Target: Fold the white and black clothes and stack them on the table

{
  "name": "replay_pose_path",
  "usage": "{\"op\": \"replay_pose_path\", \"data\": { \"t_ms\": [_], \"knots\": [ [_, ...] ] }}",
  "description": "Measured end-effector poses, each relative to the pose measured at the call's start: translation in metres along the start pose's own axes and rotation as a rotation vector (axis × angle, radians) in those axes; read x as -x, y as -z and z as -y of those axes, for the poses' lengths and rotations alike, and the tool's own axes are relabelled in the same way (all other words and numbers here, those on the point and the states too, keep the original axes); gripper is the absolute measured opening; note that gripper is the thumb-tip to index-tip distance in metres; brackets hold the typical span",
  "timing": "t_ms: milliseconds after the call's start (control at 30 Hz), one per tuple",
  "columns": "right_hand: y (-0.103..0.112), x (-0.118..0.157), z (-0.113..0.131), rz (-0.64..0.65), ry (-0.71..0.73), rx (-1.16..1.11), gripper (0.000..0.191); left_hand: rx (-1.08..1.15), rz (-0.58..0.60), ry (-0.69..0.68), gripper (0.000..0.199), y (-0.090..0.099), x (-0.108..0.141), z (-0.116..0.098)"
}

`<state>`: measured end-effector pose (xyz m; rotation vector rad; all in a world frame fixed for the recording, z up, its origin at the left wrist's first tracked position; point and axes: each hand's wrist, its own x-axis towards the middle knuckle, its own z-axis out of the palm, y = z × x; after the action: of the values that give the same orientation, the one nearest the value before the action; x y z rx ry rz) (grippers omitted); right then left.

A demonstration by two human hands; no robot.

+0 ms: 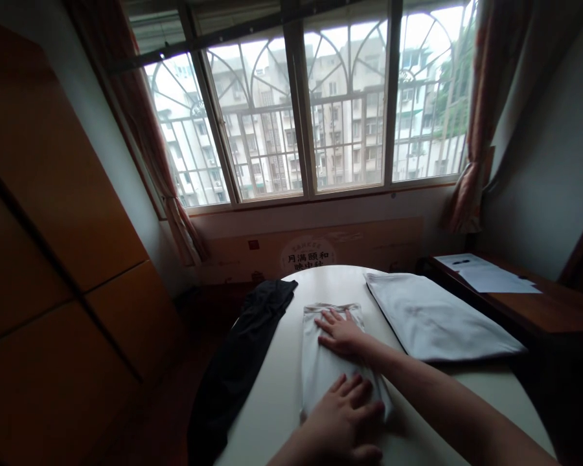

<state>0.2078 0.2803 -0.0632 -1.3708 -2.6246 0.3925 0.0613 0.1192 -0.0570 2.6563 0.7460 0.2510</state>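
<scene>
A light grey-white cloth (315,369), folded into a long narrow rectangle, lies flat on the white round-edged table (272,388). My right hand (341,333) rests on its far part, fingers spread, palm down. Nearer to me, my left hand (342,421) is over the near part of the same cloth with its fingers apart; it is slightly blurred. Neither hand grips anything. To the right on the table lies a larger folded white cloth (432,317), with a dark edge beneath it. Black fabric (245,349) drapes over the table's left edge.
A brown side table (563,310) at the right bears white paper (495,278). Behind the table, a printed cardboard panel (233,255) stands below the barred window. A wooden cabinet (43,194) fills the left side, and curtains (490,116) hang beside the window.
</scene>
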Motion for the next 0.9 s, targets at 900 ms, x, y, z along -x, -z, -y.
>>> {"op": "replay_pose_path", "data": {
  "t_ms": [900],
  "knots": [
    [-0.009,0.011,0.002,-0.269,0.086,-0.002,0.039,0.317,-0.528,0.651,0.037,0.022,0.018,0.046]
  ]
}}
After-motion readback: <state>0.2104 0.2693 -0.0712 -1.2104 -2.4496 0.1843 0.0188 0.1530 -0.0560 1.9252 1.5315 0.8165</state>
